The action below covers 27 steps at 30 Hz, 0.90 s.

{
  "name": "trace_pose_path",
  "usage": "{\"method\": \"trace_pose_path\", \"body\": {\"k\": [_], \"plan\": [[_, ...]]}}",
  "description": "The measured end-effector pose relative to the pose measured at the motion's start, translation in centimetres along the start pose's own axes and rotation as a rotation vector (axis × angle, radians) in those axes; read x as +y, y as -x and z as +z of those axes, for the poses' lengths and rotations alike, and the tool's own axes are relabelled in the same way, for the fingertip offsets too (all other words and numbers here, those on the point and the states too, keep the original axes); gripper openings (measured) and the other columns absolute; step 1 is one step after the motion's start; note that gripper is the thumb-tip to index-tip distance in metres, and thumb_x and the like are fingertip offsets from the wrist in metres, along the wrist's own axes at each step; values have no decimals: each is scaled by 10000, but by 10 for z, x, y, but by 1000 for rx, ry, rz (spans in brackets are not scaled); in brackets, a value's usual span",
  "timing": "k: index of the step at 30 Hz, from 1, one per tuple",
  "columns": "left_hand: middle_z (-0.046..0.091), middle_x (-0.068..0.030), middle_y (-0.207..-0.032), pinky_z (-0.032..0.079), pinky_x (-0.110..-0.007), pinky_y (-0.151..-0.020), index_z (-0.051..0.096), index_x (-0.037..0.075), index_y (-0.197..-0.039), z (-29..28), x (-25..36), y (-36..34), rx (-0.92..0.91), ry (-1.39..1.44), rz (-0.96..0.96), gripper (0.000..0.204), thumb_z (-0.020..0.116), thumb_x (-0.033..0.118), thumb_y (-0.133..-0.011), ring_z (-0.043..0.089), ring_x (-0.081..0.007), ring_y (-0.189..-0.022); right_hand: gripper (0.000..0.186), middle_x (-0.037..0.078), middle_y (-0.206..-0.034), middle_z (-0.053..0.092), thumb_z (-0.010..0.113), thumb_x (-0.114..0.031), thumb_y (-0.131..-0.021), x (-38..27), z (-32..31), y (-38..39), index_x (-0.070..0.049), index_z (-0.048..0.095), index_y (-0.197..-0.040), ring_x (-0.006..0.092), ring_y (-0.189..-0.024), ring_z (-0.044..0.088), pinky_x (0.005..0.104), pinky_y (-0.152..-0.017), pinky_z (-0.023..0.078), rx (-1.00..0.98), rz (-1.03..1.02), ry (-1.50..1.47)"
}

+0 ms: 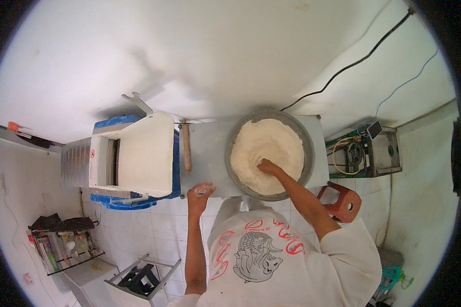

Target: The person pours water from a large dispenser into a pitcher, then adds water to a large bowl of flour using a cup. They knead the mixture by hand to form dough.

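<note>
A wide grey basin (pixel 231 174) on the metal table holds a heap of pale flour (pixel 284 140), with a hollow near its middle. My right hand (pixel 265 166) reaches into that hollow. Its fingers are curled and whitened, their tips sunk in the flour, so whatever they grip is hidden. Beside the table's front edge, left of the basin, my left hand (pixel 202 191) hovers with nothing in it. White flour coats its palm, which shows between loosely bent, parted fingers. A wooden rolling pin (pixel 186 146) lies on the table beyond my left hand.
Left of the table (pixel 207 153) stands a blue and white machine (pixel 146 156) with a sloping cream tray. A red-brown stool (pixel 341 202) is tucked by the table's right front corner. Farther right is a green-framed metal rack (pixel 366 153). A black cable (pixel 353 64) runs along the wall.
</note>
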<state>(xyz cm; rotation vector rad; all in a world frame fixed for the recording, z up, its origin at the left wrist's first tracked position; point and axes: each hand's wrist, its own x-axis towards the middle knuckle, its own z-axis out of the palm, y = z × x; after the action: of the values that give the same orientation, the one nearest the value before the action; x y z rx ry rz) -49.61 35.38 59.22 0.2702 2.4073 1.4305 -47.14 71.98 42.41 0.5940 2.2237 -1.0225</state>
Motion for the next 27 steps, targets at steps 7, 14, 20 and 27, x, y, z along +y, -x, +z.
{"method": "trace_pose_path", "body": {"k": [7, 14, 20, 27], "plan": [[782, -100, -974, 539, -311, -838, 793, 4, -987, 5, -34, -4, -2, 243, -110, 238, 671, 209, -984, 694, -172, -878, 564, 372, -1189, 639, 686, -323, -866, -26, -15, 76, 145, 598, -1168, 501, -1146, 629, 522, -1000, 516, 150, -199, 92], [763, -91, -1010, 521, -315, -848, 758, -12, -1052, 28, -17, -18, -49, 299, -70, 308, 618, 262, -1029, 674, -166, -905, 447, 337, -1082, 671, 741, -249, -792, -27, -38, 97, 102, 645, -1052, 478, -1032, 664, 507, -911, 549, 341, -304, 46], [759, -91, -1002, 523, -325, -850, 755, 8, -1022, 28, -1, -19, -94, 150, -53, 308, 591, 268, -1043, 674, -174, -913, 444, 298, -1067, 675, 839, -179, -678, -9, -66, 52, 65, 659, -1003, 459, -1043, 660, 499, -925, 549, 478, -158, -18], [768, -97, -1025, 519, -314, -831, 748, 21, -1025, 26, -8, -10, -80, 153, -84, 243, 617, 227, -1033, 680, -166, -919, 440, 293, -1131, 671, 752, -239, -778, 19, -33, -8, 55, 658, -1090, 448, -1101, 649, 501, -976, 532, 412, -102, 250]]}}
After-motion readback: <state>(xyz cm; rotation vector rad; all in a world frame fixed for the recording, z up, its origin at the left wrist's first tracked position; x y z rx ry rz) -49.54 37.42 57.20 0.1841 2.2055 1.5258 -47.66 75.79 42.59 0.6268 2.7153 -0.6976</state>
